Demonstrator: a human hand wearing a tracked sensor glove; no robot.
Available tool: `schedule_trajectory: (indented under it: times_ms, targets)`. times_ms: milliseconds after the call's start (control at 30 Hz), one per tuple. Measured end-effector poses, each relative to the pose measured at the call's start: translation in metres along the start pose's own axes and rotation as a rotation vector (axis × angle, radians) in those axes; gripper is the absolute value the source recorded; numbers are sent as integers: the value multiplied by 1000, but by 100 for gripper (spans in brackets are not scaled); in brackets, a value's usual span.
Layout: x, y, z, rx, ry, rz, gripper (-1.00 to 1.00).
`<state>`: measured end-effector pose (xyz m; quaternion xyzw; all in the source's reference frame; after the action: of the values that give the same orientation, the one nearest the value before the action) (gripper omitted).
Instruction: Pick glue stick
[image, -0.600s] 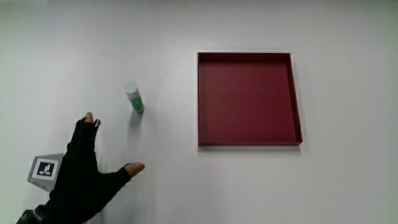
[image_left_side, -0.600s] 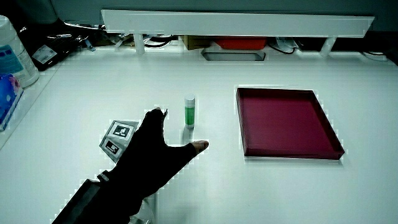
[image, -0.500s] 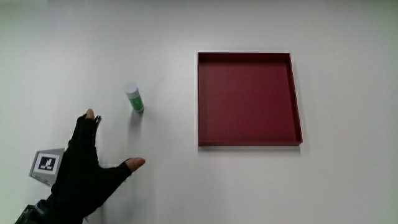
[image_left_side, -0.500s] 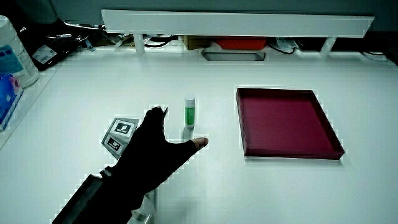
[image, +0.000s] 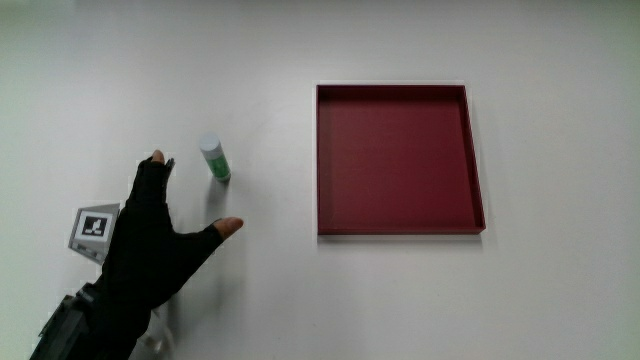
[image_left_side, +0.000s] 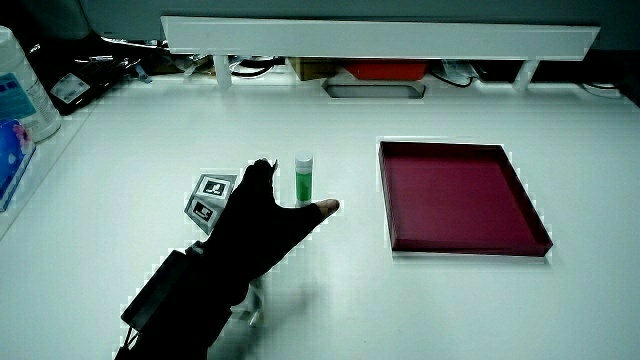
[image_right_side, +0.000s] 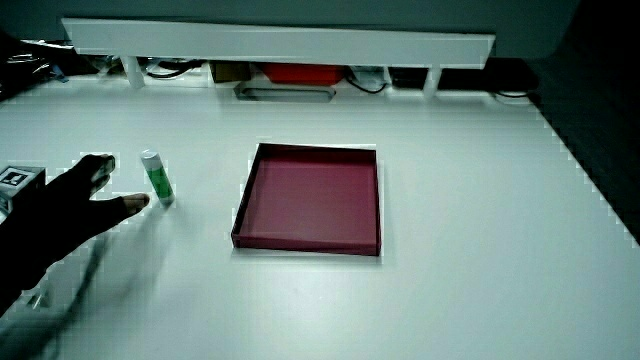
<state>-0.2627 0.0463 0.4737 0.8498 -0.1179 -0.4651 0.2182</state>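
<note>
A green glue stick (image: 214, 159) with a white cap stands upright on the white table, also seen in both side views (image_left_side: 304, 180) (image_right_side: 156, 178). The black-gloved hand (image: 160, 245) hovers just nearer to the person than the glue stick, with fingers spread and thumb stretched out, holding nothing. Its fingertips (image: 157, 162) reach level with the stick, a short gap apart from it. The hand (image_left_side: 262, 225) (image_right_side: 70, 200) appears in both side views. A patterned cube (image: 96, 226) sits on its back.
A shallow dark red square tray (image: 474, 160) lies on the table beside the glue stick, farther from the hand, and it holds nothing. A low white partition (image_left_side: 380, 38) runs along the table's edge away from the person, with bottles (image_left_side: 22, 90) at one corner.
The hand has moved away from the person toward the glue stick, so its fingertips now reach level with it. The stick and tray have not moved.
</note>
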Motion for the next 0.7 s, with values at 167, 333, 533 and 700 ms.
schedule_trajectory:
  times_ms: [167,333,533,700]
  targets:
    - [0,17,-2,10,-31,-5,0]
    - [3,30,-3,2,-80,-12,0]
    - [4,42,-6,7,-113,-6,0]
    - [4,53,-7,6,-120,3,0]
